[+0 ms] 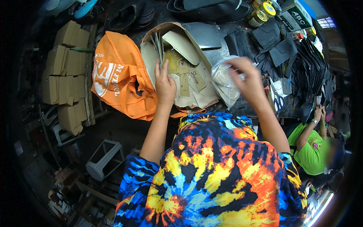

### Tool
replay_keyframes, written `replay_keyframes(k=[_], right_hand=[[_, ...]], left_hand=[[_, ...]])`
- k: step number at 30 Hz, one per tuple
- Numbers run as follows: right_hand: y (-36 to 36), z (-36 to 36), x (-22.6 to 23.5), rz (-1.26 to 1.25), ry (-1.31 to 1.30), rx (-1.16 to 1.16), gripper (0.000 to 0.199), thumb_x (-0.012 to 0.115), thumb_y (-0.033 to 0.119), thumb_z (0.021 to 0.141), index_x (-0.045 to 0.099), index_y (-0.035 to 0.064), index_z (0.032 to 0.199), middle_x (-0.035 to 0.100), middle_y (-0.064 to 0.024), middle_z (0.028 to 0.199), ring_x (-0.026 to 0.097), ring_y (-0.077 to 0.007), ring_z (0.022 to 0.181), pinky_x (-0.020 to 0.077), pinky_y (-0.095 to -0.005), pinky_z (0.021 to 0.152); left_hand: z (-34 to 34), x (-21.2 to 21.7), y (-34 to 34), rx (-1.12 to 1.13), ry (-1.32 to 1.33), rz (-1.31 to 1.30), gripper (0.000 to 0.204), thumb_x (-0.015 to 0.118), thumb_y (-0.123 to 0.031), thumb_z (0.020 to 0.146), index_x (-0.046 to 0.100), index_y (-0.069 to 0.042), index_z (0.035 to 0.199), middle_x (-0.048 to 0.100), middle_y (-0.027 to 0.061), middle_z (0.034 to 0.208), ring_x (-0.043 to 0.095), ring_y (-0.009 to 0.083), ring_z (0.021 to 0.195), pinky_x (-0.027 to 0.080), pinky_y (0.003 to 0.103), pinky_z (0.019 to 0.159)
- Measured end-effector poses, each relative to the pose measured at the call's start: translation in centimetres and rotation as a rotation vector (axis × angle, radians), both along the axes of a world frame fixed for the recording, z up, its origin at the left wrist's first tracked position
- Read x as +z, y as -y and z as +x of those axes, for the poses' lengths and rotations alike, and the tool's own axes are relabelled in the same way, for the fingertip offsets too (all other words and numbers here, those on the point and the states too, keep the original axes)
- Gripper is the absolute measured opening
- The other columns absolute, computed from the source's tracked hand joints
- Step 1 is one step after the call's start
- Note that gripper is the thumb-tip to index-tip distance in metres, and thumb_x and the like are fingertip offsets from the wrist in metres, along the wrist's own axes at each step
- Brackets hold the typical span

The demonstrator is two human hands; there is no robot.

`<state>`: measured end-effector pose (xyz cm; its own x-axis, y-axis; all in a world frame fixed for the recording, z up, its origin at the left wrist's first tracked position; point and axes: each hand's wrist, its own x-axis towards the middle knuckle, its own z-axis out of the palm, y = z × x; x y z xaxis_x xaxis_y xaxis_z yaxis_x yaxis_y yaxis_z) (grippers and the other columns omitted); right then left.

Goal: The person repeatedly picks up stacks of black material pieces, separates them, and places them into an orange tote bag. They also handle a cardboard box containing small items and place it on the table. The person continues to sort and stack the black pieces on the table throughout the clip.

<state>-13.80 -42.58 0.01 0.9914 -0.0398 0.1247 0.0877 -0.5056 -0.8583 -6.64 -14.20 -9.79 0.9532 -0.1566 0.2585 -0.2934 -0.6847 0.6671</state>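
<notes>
My left hand (165,87) is closed on a bunch of thin flat strips (158,46), held on edge at the left side of an open cardboard box (207,99). In the box lie several tan flat pattern pieces (184,84) with pen marks. A larger tan piece with holes along its edge (182,46) leans at the box's far end. My right hand (247,77) is smeared by motion over a clear plastic bag (227,89) to the right of the box. Whether it grips the bag cannot be made out.
An orange cloth bag (113,70) lies left of the box, and brown cartons (66,75) are stacked farther left. Black sheet pieces (306,62), scissors (278,102) and jars (261,16) crowd the right. A grey stool (105,159) stands below. Another person in green (312,145) works at right.
</notes>
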Motion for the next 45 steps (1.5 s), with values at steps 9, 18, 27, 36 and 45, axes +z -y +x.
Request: replay_keyframes(k=[9, 18, 27, 36, 45], right_hand=[[-12.7, 6.8, -9.8, -0.568, -0.159, 0.096, 0.045, 0.076, 0.031, 0.084, 0.058, -0.0034, 0.107, 0.065, -0.0228, 0.100, 0.069, -0.0398, 0.091, 0.0577, -0.0446, 0.075], [-12.8, 5.8, -11.6, -0.333, -0.209, -0.019, 0.028, 0.072, 0.024, 0.087, 0.065, 0.0016, 0.103, 0.067, -0.0205, 0.102, 0.068, -0.0395, 0.093, 0.0548, -0.0470, 0.082], [-9.8, 4.9, -12.3, 0.037, -0.245, -0.013, 0.018, 0.060, 0.004, 0.095, 0.071, -0.0045, 0.107, 0.073, -0.0155, 0.089, 0.072, -0.0188, 0.073, 0.0570, -0.0326, 0.067], [-13.7, 5.2, -12.6, 0.565, -0.647, -0.252, 0.039, 0.075, 0.010, 0.089, 0.057, -0.0071, 0.119, 0.070, -0.0106, 0.089, 0.068, -0.0147, 0.072, 0.0539, -0.0287, 0.057], [-14.9, 7.2, -12.6, 0.595, -0.635, -0.166, 0.018, 0.074, 0.016, 0.091, 0.064, 0.0007, 0.090, 0.062, -0.0028, 0.071, 0.057, -0.0109, 0.058, 0.0480, -0.0279, 0.050]], left_hand=[[-0.3, 0.9, -0.1, -0.019, -0.022, -0.056, 0.063, 0.044, 0.011, 0.083, 0.052, -0.007, 0.143, 0.038, 0.0277, 0.152, 0.042, 0.0438, 0.139, 0.042, 0.043, 0.109], [-1.9, 0.8, -0.8, -0.002, -0.047, -0.057, 0.063, 0.043, 0.011, 0.084, 0.052, -0.008, 0.144, 0.039, 0.0248, 0.152, 0.043, 0.0426, 0.138, 0.043, 0.042, 0.108], [-1.9, 1.1, -1.1, -0.016, -0.054, -0.057, 0.065, 0.045, 0.013, 0.083, 0.050, -0.007, 0.145, 0.036, 0.0245, 0.154, 0.041, 0.0428, 0.140, 0.042, 0.044, 0.110], [-1.9, 1.4, -0.2, -0.007, -0.054, -0.043, 0.065, 0.044, 0.011, 0.084, 0.049, -0.009, 0.146, 0.035, 0.0253, 0.154, 0.042, 0.0439, 0.139, 0.044, 0.045, 0.109], [-2.0, 1.7, -0.1, 0.007, -0.076, -0.054, 0.065, 0.045, 0.013, 0.084, 0.050, -0.009, 0.145, 0.036, 0.0244, 0.155, 0.042, 0.0426, 0.139, 0.044, 0.045, 0.109]])
